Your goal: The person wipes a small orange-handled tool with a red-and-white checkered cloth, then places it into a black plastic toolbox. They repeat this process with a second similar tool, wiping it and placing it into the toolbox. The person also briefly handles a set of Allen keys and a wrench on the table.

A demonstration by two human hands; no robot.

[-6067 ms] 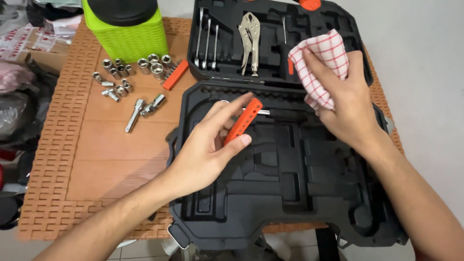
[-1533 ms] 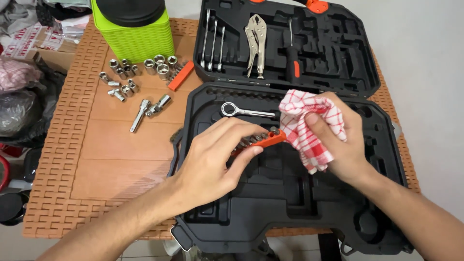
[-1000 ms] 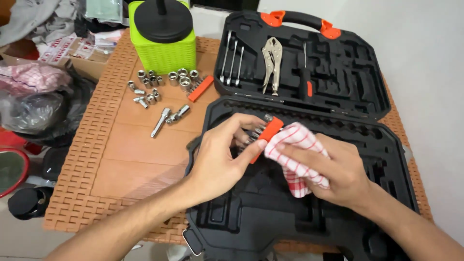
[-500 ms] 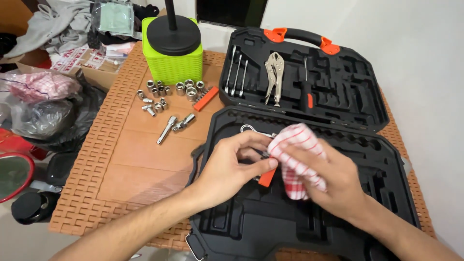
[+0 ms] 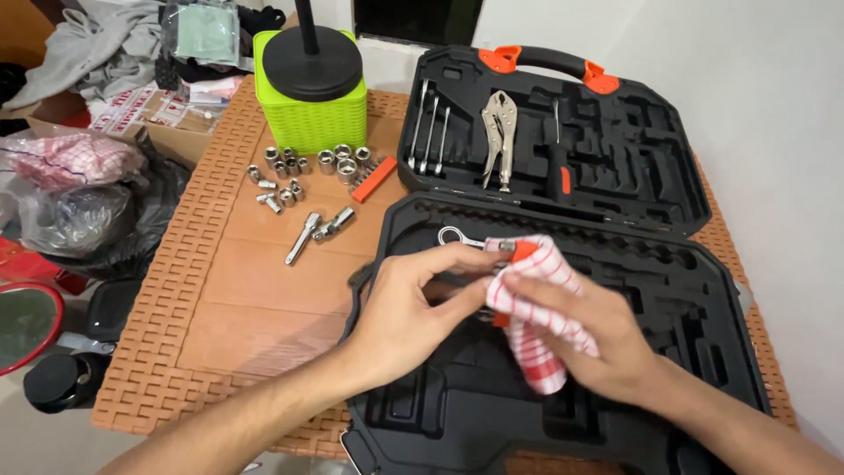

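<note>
Left of the table: cloth pile (image 5: 83, 158), dark bags (image 5: 83, 220), red-rimmed round thing (image 5: 26, 321) at the edge. None of it touches the work.

Table (image 5: 229, 299) is brown lattice plastic. Green basket (image 5: 309, 105) with a black round base on top sits at the back. In front of it: loose sockets (image 5: 312, 163), a second orange bit strip (image 5: 374, 179), an extension bar (image 5: 303, 237). All well apart from the hands.

Left hand (image 5: 409, 312) is closed in a pinch on the bit holder (image 5: 519, 255), an orange strip with metal bits, held just above the case (image 5: 703, 290) near its lower half's upper left. Only the strip's top end shows; the rest is under cloth and fingers.

Right hand (image 5: 585, 339) is closed around the rag (image 5: 532, 308), red-and-white check, pressing it against the strip.

To do this well, I'd say: keep the pinch on the strip's edges so the bits stay exposed, run the rag along its length rather than across, and go light so no bit pops out of its slot. Holding over the case means a dropped bit lands in a recess, not on the floor.

Ratchet (image 5: 462, 239) lies in the lower half just beyond the left fingertips; nearest thing to snag the rag.

Lid half, further back: wrenches (image 5: 429, 127), locking pliers (image 5: 498, 136), screwdriver (image 5: 561, 163) seated in their slots. Most other recesses hold nothing. Nothing blocks either hand.
</note>
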